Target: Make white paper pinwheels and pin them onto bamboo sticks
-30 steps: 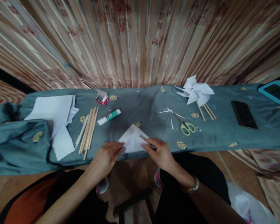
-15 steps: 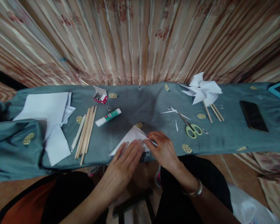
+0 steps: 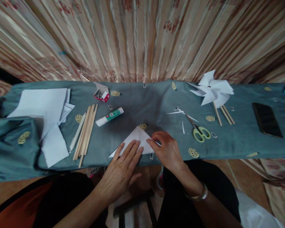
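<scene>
A white sheet of paper folded into a triangle (image 3: 138,136) lies at the table's front edge, its peak pointing away from me. My left hand (image 3: 123,167) rests on it with fingers spread flat, thumb apart. At the paper's right side, my right hand (image 3: 166,150) pinches the edge between thumb and curled fingers. Beyond them lies a glue stick (image 3: 110,117) with a green label. Green-handled scissors (image 3: 198,128) are to the right, their tips beside thin white paper strips (image 3: 183,127).
Wooden sticks (image 3: 85,133) and a white pen-like stick (image 3: 77,133) lie left, near white papers (image 3: 39,103). A small red box of metal pins (image 3: 101,94) stands behind. Paper pinwheels (image 3: 212,88) and a black phone (image 3: 267,120) lie right. A striped curtain (image 3: 133,41) hangs behind the table.
My left hand's fingers have spread and slid slightly left and toward me, uncovering more of the folded paper. My right hand keeps its pinch on the right edge. The view has shifted slightly.
</scene>
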Tool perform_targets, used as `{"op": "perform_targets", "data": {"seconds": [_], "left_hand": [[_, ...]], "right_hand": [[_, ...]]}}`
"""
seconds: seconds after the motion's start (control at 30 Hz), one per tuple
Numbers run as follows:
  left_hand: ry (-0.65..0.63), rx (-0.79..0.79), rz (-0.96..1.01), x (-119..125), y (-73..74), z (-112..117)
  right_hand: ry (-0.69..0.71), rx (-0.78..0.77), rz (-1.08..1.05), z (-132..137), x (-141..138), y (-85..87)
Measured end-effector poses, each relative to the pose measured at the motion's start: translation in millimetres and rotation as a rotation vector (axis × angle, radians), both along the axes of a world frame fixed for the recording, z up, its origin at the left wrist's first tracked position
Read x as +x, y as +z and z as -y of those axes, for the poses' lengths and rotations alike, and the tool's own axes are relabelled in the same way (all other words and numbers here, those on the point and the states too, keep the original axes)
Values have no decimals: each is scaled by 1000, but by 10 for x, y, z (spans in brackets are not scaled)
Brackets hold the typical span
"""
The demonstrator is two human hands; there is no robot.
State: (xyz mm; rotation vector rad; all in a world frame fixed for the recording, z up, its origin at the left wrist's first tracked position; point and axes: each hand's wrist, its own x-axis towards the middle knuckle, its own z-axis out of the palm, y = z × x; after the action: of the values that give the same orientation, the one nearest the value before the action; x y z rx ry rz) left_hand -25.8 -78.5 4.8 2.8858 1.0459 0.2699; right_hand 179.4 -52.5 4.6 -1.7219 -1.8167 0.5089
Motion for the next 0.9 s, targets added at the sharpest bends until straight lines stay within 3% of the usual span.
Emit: {"op": "perform_targets", "data": {"seconds": [0.9], "left_hand": [[28, -59, -15, -1, -77, -36]], "right_hand": [[-19, 32, 101, -51, -34, -35]]}}
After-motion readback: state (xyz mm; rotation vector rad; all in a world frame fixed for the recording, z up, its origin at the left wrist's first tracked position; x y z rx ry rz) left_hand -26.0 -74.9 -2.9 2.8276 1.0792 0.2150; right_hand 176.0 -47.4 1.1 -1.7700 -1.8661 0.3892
